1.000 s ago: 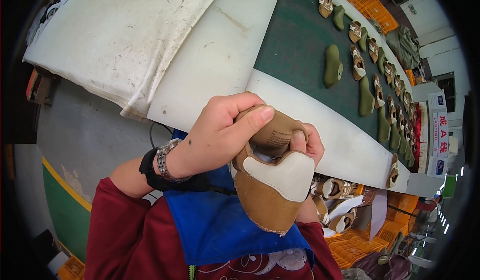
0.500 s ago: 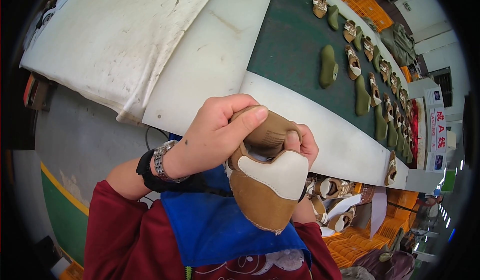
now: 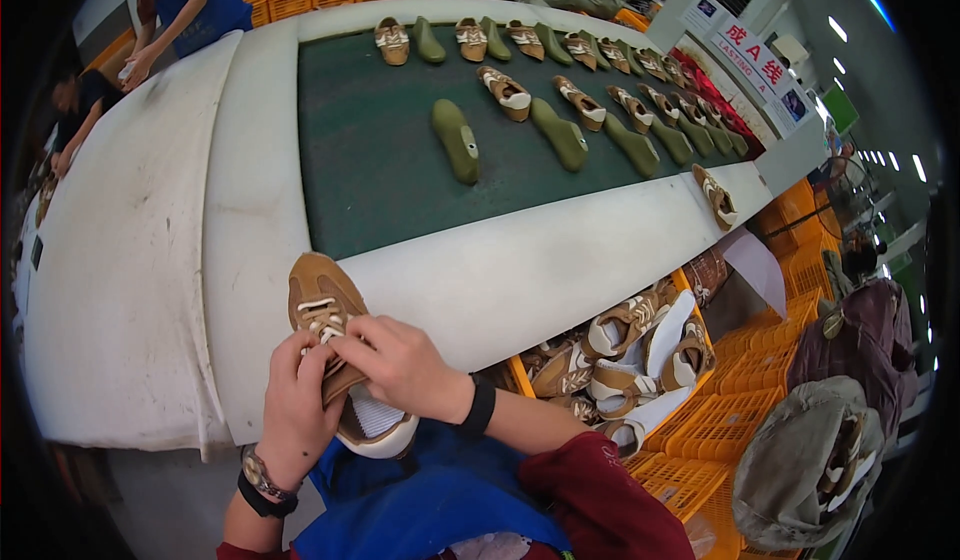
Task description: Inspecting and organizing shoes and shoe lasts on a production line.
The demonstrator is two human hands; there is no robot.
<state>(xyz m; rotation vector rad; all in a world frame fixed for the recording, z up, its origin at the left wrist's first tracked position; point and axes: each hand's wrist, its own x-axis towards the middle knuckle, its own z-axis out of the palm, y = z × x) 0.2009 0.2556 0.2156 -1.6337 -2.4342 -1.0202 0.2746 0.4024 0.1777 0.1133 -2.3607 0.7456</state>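
Note:
A tan and brown shoe upper point(image 3: 318, 275) with cream laces and a white heel part is held in front of me, its toe pointing away, over the table's near edge. My left hand point(image 3: 298, 410) is closed round its side, fingers at the laced opening. My right hand point(image 3: 405, 368) pinches the tongue area by the laces from the other side; its fingertips partly hide what they grip. Pale lining shows inside the opening near the heel.
On the dark green belt point(image 3: 370, 175) stand rows of similar uppers and green shoe lasts point(image 3: 457, 142). A lone upper point(image 3: 714, 198) lies on the white border. An orange crate point(image 3: 520, 375) of uppers sits at right, with stacked crates and sacks point(image 3: 810, 465) beyond. Co-workers point(image 3: 190, 10) stand far left.
My view has swung rightward. The upper has turned from heel-toward-me and tilted to toe-away with laces up. Both hands have shifted from its heel and collar to the laced opening.

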